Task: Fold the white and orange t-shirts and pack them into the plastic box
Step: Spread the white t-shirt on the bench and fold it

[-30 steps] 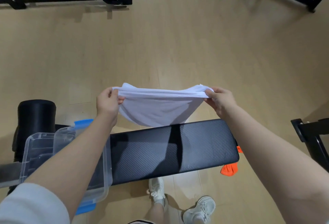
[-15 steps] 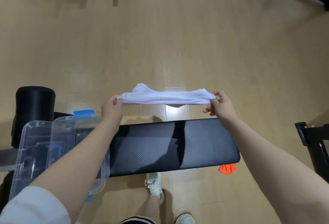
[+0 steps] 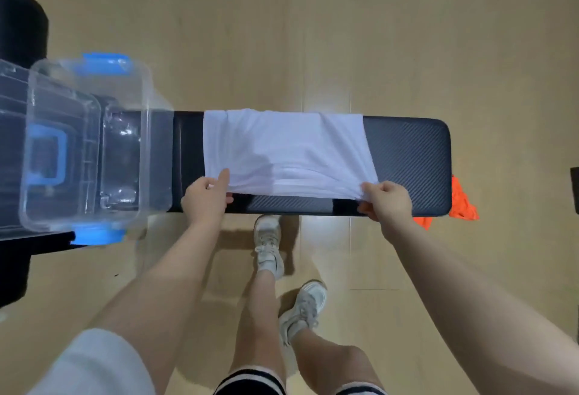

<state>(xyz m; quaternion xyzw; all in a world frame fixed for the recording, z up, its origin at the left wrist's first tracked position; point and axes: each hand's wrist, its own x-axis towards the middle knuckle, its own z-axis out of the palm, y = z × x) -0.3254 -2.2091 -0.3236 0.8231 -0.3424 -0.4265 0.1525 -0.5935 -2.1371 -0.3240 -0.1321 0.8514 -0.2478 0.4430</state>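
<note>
The white t-shirt (image 3: 288, 150) lies partly folded across the black padded bench (image 3: 410, 156). My left hand (image 3: 205, 200) pinches its near left corner. My right hand (image 3: 387, 201) grips its near right corner, where the cloth bunches into folds. The orange t-shirt (image 3: 462, 200) hangs crumpled off the bench's right end, mostly hidden behind the pad. The clear plastic box (image 3: 125, 90) with blue latches sits on the bench's left end, with its clear lid (image 3: 62, 156) lying across its left side.
A black cylinder (image 3: 18, 24) stands at the far left behind the box. My legs and white sneakers (image 3: 269, 247) are just in front of the bench. A dark object (image 3: 575, 187) shows at the right edge. Wooden floor surrounds the bench.
The white t-shirt was held stretched in the air above the bench. Both hands have come down and toward me, and the shirt now lies on the pad. The camera tilted down.
</note>
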